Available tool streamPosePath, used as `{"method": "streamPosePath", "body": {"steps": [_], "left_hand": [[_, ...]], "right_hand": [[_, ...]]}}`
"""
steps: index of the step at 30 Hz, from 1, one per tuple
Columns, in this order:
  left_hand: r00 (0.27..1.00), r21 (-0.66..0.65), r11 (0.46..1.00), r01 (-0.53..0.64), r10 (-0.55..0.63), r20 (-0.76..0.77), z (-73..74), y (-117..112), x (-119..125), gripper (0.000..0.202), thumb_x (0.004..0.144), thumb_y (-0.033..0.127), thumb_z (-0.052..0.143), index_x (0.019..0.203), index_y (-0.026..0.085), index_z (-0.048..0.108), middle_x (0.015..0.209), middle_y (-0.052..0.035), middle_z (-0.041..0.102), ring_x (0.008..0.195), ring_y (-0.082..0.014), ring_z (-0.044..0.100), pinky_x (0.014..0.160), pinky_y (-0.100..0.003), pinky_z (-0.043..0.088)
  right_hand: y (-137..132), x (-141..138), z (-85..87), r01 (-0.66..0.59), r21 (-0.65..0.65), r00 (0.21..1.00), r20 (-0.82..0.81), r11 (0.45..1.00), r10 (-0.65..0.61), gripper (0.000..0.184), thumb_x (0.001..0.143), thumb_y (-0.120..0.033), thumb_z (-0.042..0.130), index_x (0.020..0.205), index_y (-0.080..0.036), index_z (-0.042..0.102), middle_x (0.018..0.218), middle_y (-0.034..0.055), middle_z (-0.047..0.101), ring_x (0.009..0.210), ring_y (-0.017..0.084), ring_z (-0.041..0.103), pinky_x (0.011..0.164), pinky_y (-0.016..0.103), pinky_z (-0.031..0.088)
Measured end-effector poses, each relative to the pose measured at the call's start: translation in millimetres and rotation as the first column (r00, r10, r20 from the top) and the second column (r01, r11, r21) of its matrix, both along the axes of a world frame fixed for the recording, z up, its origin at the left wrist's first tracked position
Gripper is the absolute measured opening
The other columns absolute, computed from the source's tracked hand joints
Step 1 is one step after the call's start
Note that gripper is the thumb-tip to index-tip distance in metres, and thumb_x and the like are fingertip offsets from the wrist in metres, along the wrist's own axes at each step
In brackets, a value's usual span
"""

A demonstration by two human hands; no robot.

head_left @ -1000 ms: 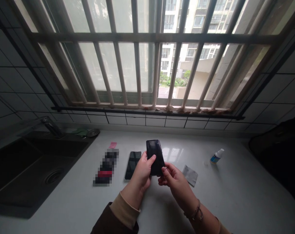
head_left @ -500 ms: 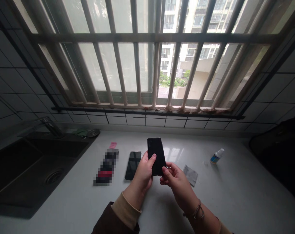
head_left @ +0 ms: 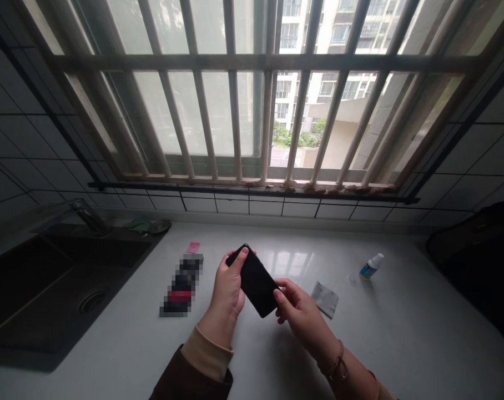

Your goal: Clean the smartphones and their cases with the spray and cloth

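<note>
A black smartphone (head_left: 256,283) is held above the counter, its long side slanting from upper left to lower right. My left hand (head_left: 227,283) is closed around its upper left end, thumb on the dark face near the corner. My right hand (head_left: 296,303) pinches the lower right edge between thumb and fingers. To the right of that hand lies a grey cloth (head_left: 325,300), flat on the counter. A flat dark phone-shaped panel, seen earlier left of the smartphone, does not show now; my left hand covers its spot.
A small spray bottle (head_left: 371,266) stands on the white counter (head_left: 385,339) at right. Further left are a pink slip (head_left: 192,247) and a blurred-out dark item (head_left: 181,286). A dark sink (head_left: 64,311) with a faucet (head_left: 89,216) fills the left; a black bag-like shape (head_left: 480,255) is at right.
The smartphone has turned anticlockwise, its upper end swinging left and its lower end down. My left hand has moved left and up toward its corner. My right hand has shifted only slightly.
</note>
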State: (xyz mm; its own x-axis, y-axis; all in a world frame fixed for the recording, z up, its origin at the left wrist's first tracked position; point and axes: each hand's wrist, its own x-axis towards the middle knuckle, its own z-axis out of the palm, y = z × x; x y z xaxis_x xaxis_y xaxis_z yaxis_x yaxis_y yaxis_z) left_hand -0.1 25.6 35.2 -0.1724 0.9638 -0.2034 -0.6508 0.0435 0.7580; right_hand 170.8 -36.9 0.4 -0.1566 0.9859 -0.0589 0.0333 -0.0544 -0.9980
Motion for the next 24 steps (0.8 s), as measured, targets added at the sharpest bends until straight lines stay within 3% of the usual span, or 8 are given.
{"method": "streamPosePath", "body": {"steps": [3,7,14,18,24], "left_hand": [[0.999,-0.016,1.000,-0.020,0.021,0.029,-0.3,6,-8,0.047,0.074,0.019,0.093,0.113,0.018,0.067,0.094,-0.0078,0.079,0.082,-0.0204,0.076,0.079,-0.033,0.062],[0.998,-0.057,0.998,0.017,-0.013,0.059,-1.1,7,-10,0.033,0.078,0.019,0.089,0.104,0.015,0.070,0.089,-0.0065,0.078,0.078,-0.0191,0.075,0.080,-0.032,0.062],[0.987,-0.028,0.992,-0.122,0.124,0.102,-11.0,14,-16,0.024,0.082,0.019,0.084,0.100,0.019,0.069,0.095,-0.0057,0.079,0.085,-0.0190,0.076,0.088,-0.035,0.061],[0.989,-0.025,0.996,-0.086,0.088,0.120,-10.8,14,-17,0.026,0.085,0.024,0.085,0.104,0.019,0.069,0.098,-0.0066,0.079,0.090,-0.0205,0.076,0.089,-0.036,0.061],[0.978,-0.092,0.992,-0.083,0.099,0.182,3.6,10,-11,0.020,0.094,0.034,0.076,0.103,0.016,0.071,0.095,-0.0073,0.078,0.087,-0.0194,0.076,0.088,-0.034,0.062]], "right_hand": [[2,1,-4.1,0.048,-0.001,0.998,-0.038,0.999,-0.048,0.053,0.093,-0.070,0.064,0.114,-0.021,0.066,0.081,0.0007,0.063,0.067,0.017,0.061,0.059,0.030,0.055],[4,2,-5.1,0.119,-0.013,0.990,-0.073,0.993,-0.120,0.054,0.094,-0.072,0.062,0.110,-0.020,0.064,0.080,0.0005,0.061,0.067,0.016,0.059,0.060,0.030,0.057],[2,-2,-8.4,-0.131,-0.029,0.991,-0.046,0.991,0.129,0.055,0.088,-0.054,0.079,0.128,-0.020,0.062,0.094,0.0051,0.072,0.080,0.020,0.069,0.071,0.034,0.059],[2,-4,-7.8,-0.139,-0.081,0.981,-0.146,0.987,0.127,0.051,0.085,-0.048,0.082,0.123,-0.018,0.066,0.095,0.0074,0.076,0.079,0.019,0.069,0.072,0.033,0.055],[-1,-1,3.5,-0.161,-0.193,0.973,-0.196,0.968,0.123,0.061,0.083,-0.051,0.083,0.130,-0.018,0.063,0.101,0.0104,0.079,0.080,0.019,0.070,0.068,0.029,0.051]]}}
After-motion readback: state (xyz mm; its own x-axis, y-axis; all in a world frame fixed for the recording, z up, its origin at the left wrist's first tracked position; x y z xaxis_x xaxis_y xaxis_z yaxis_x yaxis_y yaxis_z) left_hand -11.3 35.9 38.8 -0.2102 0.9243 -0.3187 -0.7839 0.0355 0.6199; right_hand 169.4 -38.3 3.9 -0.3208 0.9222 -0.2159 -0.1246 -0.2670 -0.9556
